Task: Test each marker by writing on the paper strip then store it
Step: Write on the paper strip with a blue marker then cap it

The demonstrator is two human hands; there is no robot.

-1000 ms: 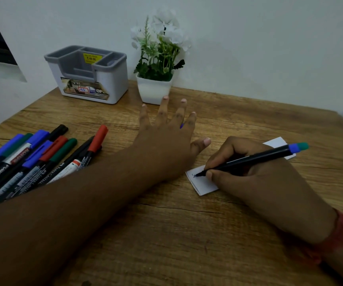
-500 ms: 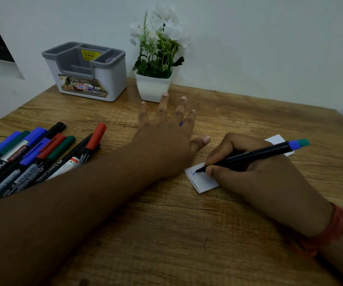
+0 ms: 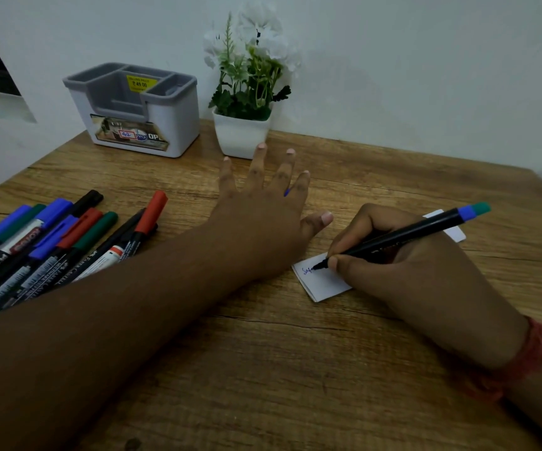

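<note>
Black-barrelled marker (image 3: 403, 237) with a blue-and-green end is pinched in my right hand (image 3: 406, 265): thumb and curled fingers clamped low on the barrel, near the tip. Tip is down on the paper strip (image 3: 320, 283), touching it right at the end of a short blue scribble. Barrel tilts up and away from the strip, over the back of that hand.

Paper strip: white, flat on the wooden table (image 3: 263, 369), my right hand resting across its middle, so only the two ends show.

Left hand (image 3: 263, 216) is just beside the strip, on the side where the scribble is. Fingers straight and spread, palm down on the table, holding nothing. Thumb points toward the strip; can't tell whether the heel of the hand touches the paper edge. Small blue ink mark on one finger.

Remaining markers (image 3: 51, 242) lie in a loose pile well apart from the strip, beyond my left forearm: blue, green, red and black caps, all capped, partly hidden under the arm.

Grey-and-white organiser (image 3: 139, 109) stands far beyond the strip at the back edge of the table, against the wall, with a yellow price sticker inside. White potted plant (image 3: 243, 131) is just beside it, nearer the strip's side.

Red thread band (image 3: 523, 362) on my right wrist.
</note>
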